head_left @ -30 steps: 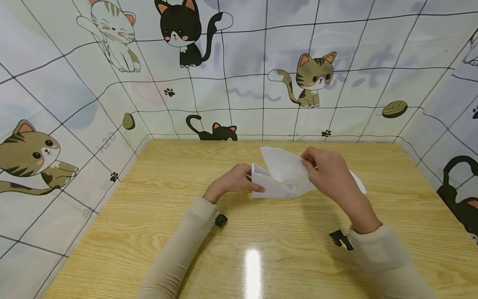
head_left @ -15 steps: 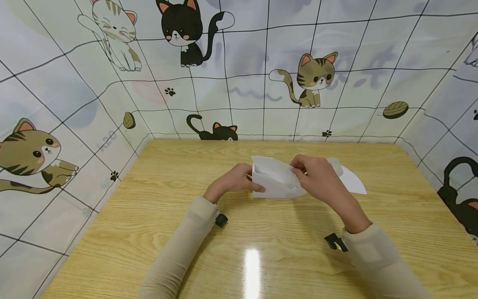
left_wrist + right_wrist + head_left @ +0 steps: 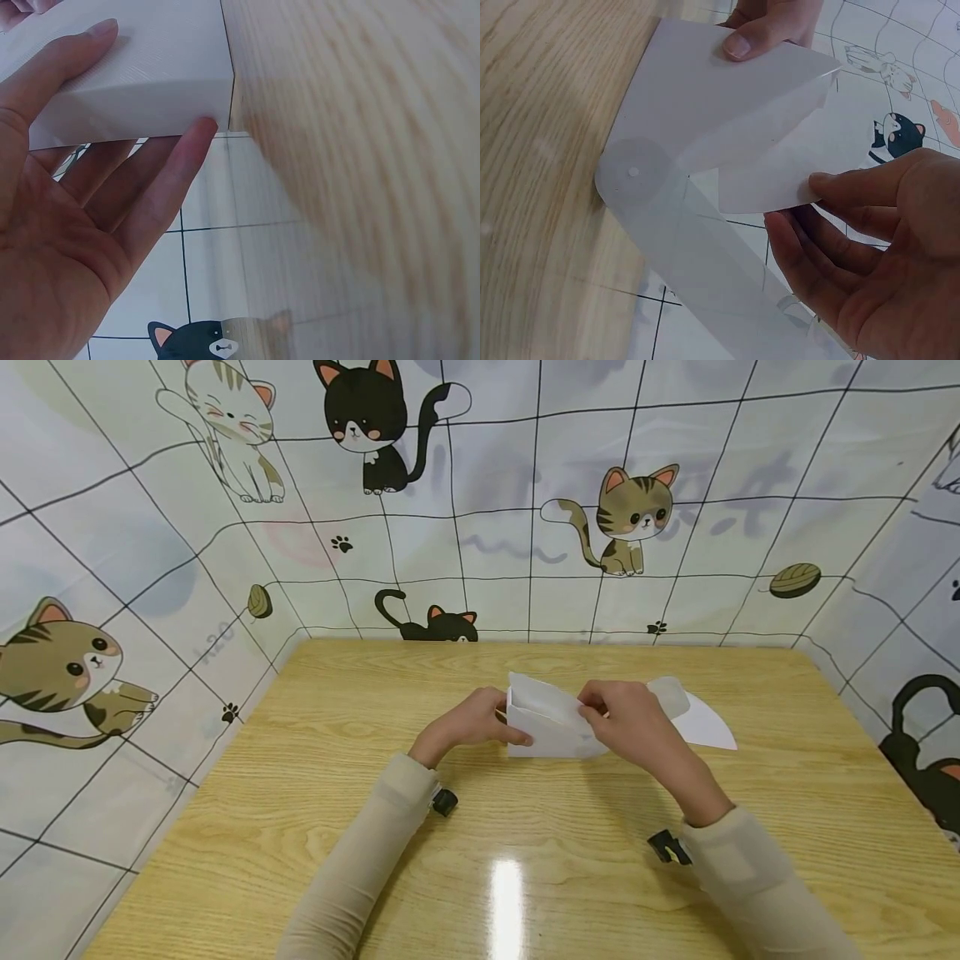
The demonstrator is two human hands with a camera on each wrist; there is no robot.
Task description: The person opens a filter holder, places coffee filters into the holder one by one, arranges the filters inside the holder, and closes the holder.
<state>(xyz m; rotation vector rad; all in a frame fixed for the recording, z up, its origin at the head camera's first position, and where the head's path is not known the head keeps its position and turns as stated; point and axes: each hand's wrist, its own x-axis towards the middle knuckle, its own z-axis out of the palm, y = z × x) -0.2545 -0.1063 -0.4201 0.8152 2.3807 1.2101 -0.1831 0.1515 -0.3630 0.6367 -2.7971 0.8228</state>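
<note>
A flat white box-like sleeve (image 3: 551, 735) stands on the table, open along its top. My left hand (image 3: 476, 718) grips its left end, thumb on the near face and fingers round the end and behind. In the right wrist view, a white sheet (image 3: 761, 191) sticks out of the sleeve's slanted opening. My right hand (image 3: 633, 720) pinches that sheet's edge between thumb and fingers. A translucent strip (image 3: 712, 277) extends from a round translucent disc (image 3: 634, 172) at the sleeve's corner. How far the sheet reaches inside is hidden.
A white fan-shaped piece (image 3: 708, 727) lies on the wooden table (image 3: 420, 877) beyond my right hand, with the strip's rounded translucent end (image 3: 670, 695) near it. A cat-print cloth (image 3: 495, 543) stands behind the table and along its sides.
My right hand has moved left and slightly down with the sheet, which has lowered toward the sleeve. The fan-shaped piece shows more fully. My left hand stays in place.
</note>
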